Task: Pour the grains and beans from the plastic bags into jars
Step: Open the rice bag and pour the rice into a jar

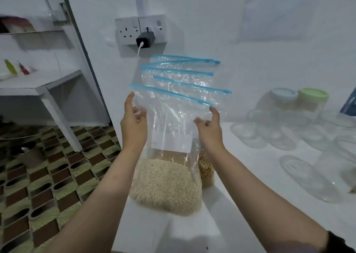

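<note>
Front bag (169,137): clear plastic, blue zip strip, standing upright at the near left of the white surface (250,175); lower part filled with pale grain.
Left hand (133,123): grip pinching the bag's upper left edge.
Right hand (209,125): grip pinching its upper right edge.
Further zip bags (183,69): stacked upright behind; one holds yellow kernels (206,168).
Empty glass jars (308,177): right, several lying down.
Lidded jars (285,98): far right.
</note>
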Available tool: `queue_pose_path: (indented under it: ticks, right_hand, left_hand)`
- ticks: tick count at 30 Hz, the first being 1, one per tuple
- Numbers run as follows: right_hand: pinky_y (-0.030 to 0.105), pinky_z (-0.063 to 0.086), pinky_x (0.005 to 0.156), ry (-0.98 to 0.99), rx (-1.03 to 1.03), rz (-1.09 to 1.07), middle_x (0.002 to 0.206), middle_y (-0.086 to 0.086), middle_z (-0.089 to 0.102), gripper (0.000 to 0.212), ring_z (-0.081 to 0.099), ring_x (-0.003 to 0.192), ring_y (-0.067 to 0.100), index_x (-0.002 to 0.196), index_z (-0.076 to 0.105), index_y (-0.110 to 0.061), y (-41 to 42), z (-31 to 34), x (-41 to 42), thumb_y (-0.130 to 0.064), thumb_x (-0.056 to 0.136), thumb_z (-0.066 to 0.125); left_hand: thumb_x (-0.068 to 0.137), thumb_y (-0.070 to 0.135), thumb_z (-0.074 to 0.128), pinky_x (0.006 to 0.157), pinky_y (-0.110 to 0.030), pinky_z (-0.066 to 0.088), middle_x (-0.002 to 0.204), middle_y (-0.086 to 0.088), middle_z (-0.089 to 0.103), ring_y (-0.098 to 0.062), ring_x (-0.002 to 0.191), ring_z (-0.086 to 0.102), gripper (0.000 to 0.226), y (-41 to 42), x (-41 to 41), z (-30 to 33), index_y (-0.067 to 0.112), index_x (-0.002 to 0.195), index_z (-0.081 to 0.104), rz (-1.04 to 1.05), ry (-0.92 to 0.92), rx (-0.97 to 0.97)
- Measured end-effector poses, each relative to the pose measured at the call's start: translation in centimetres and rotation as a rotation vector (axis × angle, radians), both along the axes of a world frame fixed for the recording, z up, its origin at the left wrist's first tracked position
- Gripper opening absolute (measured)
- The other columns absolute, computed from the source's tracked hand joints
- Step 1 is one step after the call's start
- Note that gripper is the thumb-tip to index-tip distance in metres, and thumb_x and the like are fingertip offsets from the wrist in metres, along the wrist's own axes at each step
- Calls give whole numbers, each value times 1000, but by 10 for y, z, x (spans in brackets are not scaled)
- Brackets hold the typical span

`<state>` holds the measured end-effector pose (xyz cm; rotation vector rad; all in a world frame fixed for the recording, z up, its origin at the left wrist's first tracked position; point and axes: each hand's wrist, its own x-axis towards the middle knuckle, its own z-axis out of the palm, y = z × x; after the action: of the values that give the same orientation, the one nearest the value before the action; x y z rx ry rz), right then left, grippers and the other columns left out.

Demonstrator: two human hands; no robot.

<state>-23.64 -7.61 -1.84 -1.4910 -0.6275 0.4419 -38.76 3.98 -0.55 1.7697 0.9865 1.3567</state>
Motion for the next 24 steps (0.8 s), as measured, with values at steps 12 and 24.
queue_pose_path:
  ticks: [12,24]
  right_hand:
    - [19,52,75,-60,387,-102,105,-8,57,49,57,63,5,138,47,-34,-63,23,-17,-5,100,56]
    - [31,54,87,-275,468,-117,110,-26,60,55,57,68,8,140,48,-34,-178,47,66,-2,97,60]
  left_hand:
    - [99,16,59,86,-12,46,87,28,55,3,86,56,43,-42,0,25,29,139,51,-122,-284,132]
    - [100,16,57,97,-36,49,90,29,54,2,92,58,41,-157,78,44,33,136,48,-213,-431,77]
